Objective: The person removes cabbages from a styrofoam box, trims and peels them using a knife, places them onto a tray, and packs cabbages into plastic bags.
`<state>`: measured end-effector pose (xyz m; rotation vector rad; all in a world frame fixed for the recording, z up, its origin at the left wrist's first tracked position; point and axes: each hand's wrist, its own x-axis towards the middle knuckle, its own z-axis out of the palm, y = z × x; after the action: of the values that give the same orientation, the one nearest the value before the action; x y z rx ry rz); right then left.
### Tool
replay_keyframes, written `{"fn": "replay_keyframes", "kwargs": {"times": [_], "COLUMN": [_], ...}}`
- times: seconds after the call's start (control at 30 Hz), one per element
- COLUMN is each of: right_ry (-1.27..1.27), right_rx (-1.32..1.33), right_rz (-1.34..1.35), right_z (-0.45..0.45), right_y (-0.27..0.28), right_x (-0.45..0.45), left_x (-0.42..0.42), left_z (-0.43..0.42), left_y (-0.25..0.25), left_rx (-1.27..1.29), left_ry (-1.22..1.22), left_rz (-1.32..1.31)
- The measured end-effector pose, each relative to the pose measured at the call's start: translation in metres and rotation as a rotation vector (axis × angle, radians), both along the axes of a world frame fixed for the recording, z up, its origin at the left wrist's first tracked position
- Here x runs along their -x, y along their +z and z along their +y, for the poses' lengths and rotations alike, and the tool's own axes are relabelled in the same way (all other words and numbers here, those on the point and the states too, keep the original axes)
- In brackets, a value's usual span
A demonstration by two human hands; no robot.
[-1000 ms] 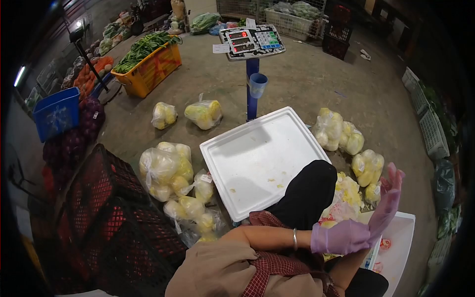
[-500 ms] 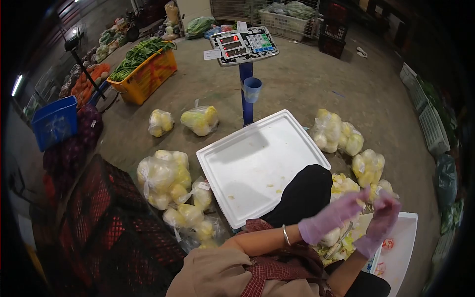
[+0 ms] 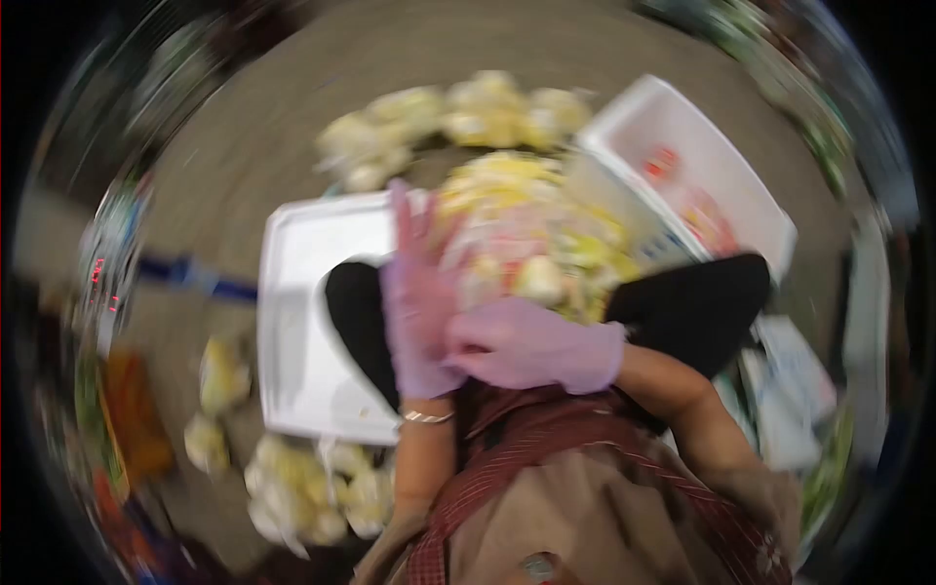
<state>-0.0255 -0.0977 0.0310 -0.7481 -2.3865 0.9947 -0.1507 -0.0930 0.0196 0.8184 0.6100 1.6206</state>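
My left hand [image 3: 417,302], in a thin pink-purple glove, is held up with its fingers stretched out and nothing in the palm. A silver bracelet [image 3: 427,416] sits below its cuff. My right hand [image 3: 536,343], gloved alike, reaches across with its fingers curled against the lower edge of the left glove, pinching it near the wrist. Just beyond both hands, between my knees, lies a heap of yellow-white leaves and trimmed vegetables [image 3: 507,185]; blur hides their exact kind.
A white foam lid or tray [image 3: 292,312] lies left, partly under my knee. A white foam box [image 3: 673,97] stands right with red-marked items inside. Bagged pale vegetables [image 3: 487,107] line the far side; more bags [image 3: 292,492] lie lower left. A scale post [image 3: 205,278] stands left.
My view has swung down and to the right. My hands, raised and apart before, have come together, the right now pinching the left glove.
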Motion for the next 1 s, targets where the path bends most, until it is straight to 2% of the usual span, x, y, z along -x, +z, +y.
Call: {"fn": "replay_keyframes", "kwargs": {"times": [0.03,0.13,0.2,0.23,0.27,0.33,0.37,0.4,0.5,0.6,0.63,0.7,0.73,0.8,0.83,0.87,0.9,0.93,1.0], "right_ry": [-0.031,-0.349,-0.828,-1.038,-1.315,-1.457,-1.531,-1.671,-1.688,-1.435,-1.456,-1.482,-1.473,-1.469,-1.5,-1.472,-1.461,-1.454,-1.458], "right_rx": [-0.022,-0.294,-0.04,-0.02,0.155,0.156,0.186,0.285,0.033,0.08,-0.114,0.063,-0.06,-0.274,-0.126,-0.218,-0.298,-0.29,-0.207], "right_rz": [0.041,0.094,0.121,0.222,0.334,0.524,0.493,0.206,-0.431,-0.831,-0.941,-0.837,-0.861,-0.887,-0.935,-0.842,-0.723,-0.695,-0.706], "right_z": [0.003,-0.003,-0.016,-0.012,-0.008,-0.002,0.001,0.001,-0.003,0.0,0.006,0.019,0.018,0.014,0.02,0.016,0.007,0.002,-0.004], "right_y": [0.005,0.053,0.068,0.059,0.069,0.036,0.01,-0.015,-0.097,-0.135,-0.145,-0.147,-0.156,-0.165,-0.165,-0.178,-0.184,-0.186,-0.192], "right_x": [-0.015,-0.092,-0.15,-0.182,-0.212,-0.287,-0.322,-0.355,-0.41,-0.414,-0.407,-0.406,-0.41,-0.41,-0.414,-0.425,-0.43,-0.434,-0.437], "left_x": [-0.007,-0.026,-0.032,-0.034,-0.043,-0.064,-0.069,-0.082,-0.097,-0.11,-0.112,-0.11,-0.104,-0.097,-0.097,-0.097,-0.097,-0.108,-0.127], "left_z": [0.004,0.014,0.016,0.021,0.028,0.027,0.032,0.031,0.038,0.049,0.053,0.065,0.073,0.073,0.068,0.062,0.056,0.049,0.039], "left_y": [0.001,0.007,0.007,0.004,-0.011,-0.016,-0.023,-0.025,-0.029,-0.033,-0.039,-0.065,-0.084,-0.136,-0.163,-0.18,-0.213,-0.197,-0.181], "left_rx": [0.083,0.12,0.128,0.14,0.137,0.178,0.352,0.41,0.574,0.534,0.486,0.462,0.585,0.571,0.582,0.626,0.512,0.406,0.239], "left_ry": [0.0,0.013,-0.025,-0.063,-0.13,-0.186,-0.254,-0.223,-0.324,-0.316,-0.3,-0.228,-0.229,-0.157,-0.116,-0.119,-0.067,-0.061,-0.093], "left_rz": [-0.057,0.021,0.12,0.169,0.19,0.235,0.182,0.216,0.231,0.265,0.339,0.443,0.569,0.741,0.8,0.998,1.117,1.351,1.628]}}
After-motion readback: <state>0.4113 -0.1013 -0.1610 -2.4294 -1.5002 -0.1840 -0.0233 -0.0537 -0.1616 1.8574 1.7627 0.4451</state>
